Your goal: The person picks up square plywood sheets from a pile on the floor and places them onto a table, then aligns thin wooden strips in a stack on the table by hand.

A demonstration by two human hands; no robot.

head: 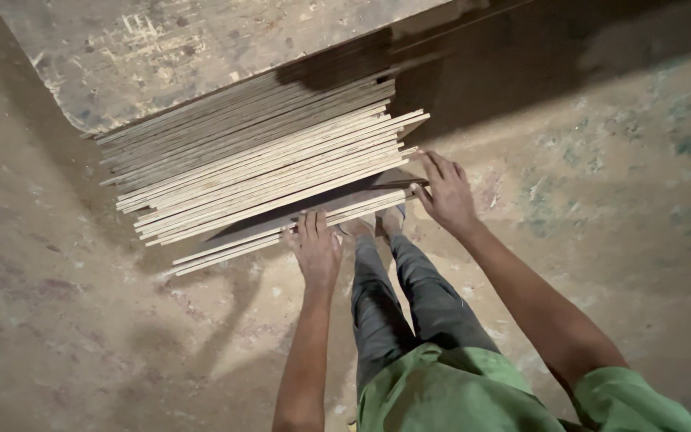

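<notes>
Right: left hand [314, 250] flat, fingers spread on nearest plywood sheet [297, 228] | right hand [445, 192] grips its end | stiff, thin, likely heavy; hold by edges | stack [257, 160] on floor [81, 320]

A dusty concrete floor [601, 240] carries a row of leaning plywood sheets [257, 160].

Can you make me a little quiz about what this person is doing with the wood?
1. True or false: both hands touch the plywood sheets.
2. Which hand grips the end corner of the front sheets? A left hand B right hand
3. What do the sheets lean against?

Key: 1 true. 2 B. 3 A big scuffed board, standing on the concrete floor.
</notes>
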